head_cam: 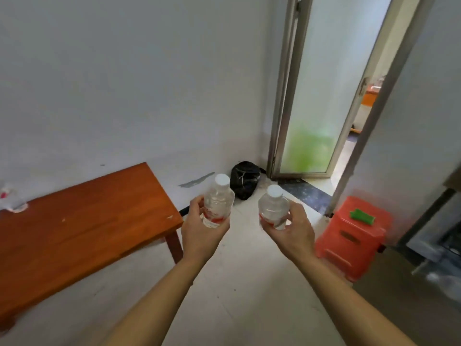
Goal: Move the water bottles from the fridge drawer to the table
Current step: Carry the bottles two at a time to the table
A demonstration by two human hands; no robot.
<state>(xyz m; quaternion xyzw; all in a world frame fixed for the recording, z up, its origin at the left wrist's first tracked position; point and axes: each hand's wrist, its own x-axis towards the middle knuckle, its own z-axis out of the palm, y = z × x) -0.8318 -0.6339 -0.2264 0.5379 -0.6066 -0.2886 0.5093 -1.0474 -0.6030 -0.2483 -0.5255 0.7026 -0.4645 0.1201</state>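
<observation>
— Forearms first, both of them running up from the bottom edge. At their ends I've got a bottle in each hand: my left hand (202,229) is wrapped round the lower body of the left bottle (217,203), and my right hand (290,231) cups the base of the right bottle (273,208).

— Both properly gripped?

— Yes, fingers closed round the labels. Each bottle stands roughly upright with its white cap on top, leaning a little away from me. I'd say I hold them low so the bases come down first when I set them on a surface.

— Where are they relative to the table?

— Not over it yet. The wooden table (82,216) sits to my left against the wall; the left bottle is just past its near right corner, over open floor, and the right one is further off, over the tiles. So both are in the air, mid-carry, well out of the fridge.

— Can you see the fridge?

— Partly. A grey appliance (434,240) shows at the right edge, blurred; I take it for the fridge, but I can't make out the drawer.

— Anything in the way?

— A red plastic stool (351,236) stands to my right, and a black bag (245,179) lies in the corner by the doorway. Neither is between me and the tabletop. Something pale and pink (12,199) rests at the table's far left end; it's too blurred to name.
</observation>
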